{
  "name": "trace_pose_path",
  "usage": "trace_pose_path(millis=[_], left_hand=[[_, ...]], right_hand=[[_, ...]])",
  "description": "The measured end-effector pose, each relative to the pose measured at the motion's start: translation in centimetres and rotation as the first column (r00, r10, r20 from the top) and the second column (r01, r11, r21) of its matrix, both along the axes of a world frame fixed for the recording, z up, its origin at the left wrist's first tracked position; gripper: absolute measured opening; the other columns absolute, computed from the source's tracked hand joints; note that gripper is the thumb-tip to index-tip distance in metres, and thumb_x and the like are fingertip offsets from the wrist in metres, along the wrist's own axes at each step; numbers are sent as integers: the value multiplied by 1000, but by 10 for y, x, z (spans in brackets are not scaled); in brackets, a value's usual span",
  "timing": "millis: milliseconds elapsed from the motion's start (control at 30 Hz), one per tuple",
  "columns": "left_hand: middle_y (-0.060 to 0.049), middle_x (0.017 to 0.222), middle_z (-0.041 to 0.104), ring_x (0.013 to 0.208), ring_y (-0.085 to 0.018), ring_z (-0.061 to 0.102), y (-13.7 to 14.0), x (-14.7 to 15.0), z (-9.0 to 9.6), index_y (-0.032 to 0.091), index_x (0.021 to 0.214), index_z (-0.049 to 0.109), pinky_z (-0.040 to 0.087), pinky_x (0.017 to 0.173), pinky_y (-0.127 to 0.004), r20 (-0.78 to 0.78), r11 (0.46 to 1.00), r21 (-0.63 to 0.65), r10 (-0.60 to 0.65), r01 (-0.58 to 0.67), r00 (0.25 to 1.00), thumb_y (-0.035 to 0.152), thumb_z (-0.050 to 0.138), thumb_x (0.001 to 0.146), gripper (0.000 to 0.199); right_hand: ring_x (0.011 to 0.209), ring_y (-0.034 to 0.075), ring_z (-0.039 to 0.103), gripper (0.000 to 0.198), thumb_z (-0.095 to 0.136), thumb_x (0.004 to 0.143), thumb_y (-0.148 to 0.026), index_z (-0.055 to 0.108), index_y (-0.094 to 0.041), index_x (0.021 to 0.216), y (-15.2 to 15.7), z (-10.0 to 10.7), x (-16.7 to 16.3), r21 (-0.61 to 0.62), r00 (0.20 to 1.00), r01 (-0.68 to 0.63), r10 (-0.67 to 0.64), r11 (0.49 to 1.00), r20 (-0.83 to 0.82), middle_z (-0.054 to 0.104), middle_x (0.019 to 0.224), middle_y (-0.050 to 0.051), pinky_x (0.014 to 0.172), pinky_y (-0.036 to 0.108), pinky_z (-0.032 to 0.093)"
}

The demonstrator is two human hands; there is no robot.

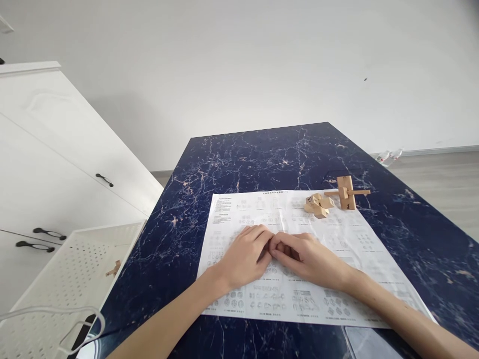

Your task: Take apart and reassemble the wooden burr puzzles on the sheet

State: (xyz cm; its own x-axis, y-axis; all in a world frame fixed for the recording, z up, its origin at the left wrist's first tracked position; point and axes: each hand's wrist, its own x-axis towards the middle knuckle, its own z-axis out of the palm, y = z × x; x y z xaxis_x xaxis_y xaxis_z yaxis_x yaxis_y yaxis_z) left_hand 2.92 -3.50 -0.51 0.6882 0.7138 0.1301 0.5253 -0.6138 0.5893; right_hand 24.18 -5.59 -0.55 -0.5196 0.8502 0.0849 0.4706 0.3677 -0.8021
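Note:
My left hand (249, 253) and my right hand (305, 257) rest on a large printed paper sheet (258, 209) with rows of small diagrams. Their curled fingertips meet in the middle, and thumbs and fingers are drawn in. No object shows in the gaps between the fingers, though the undersides of both hands are hidden. Beyond my right hand, near the sheet's upper right corner, sits a wooden interlocking puzzle (319, 205) of short bars. Beside it stands a second wooden puzzle (348, 193), a flat board with a thin stick through it. Neither hand touches the puzzles.
Under the sheet is a dark blue marbled table (239, 159). At left, a white perforated surface (75, 259) bears a small wooden piece (113, 269) and a white cable (56, 310), beside a white cabinet (75, 164). Clear plastic bottles (389, 157) appear past the table's right edge.

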Motion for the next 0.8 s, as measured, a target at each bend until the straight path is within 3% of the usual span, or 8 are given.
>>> trace_pose_path(millis=[800], left_hand=[[-3,104,66,94,-21,62,-1,0,1,21,104,57,55,91,-40,-9,1000,14,-4,5,1000,9,56,99,14]], right_hand=[[57,13,56,16,53,107,-29,62,-23,96,-1,-1,0,0,1000,3,-3,1000,8,65,68,-3,55,27,39]])
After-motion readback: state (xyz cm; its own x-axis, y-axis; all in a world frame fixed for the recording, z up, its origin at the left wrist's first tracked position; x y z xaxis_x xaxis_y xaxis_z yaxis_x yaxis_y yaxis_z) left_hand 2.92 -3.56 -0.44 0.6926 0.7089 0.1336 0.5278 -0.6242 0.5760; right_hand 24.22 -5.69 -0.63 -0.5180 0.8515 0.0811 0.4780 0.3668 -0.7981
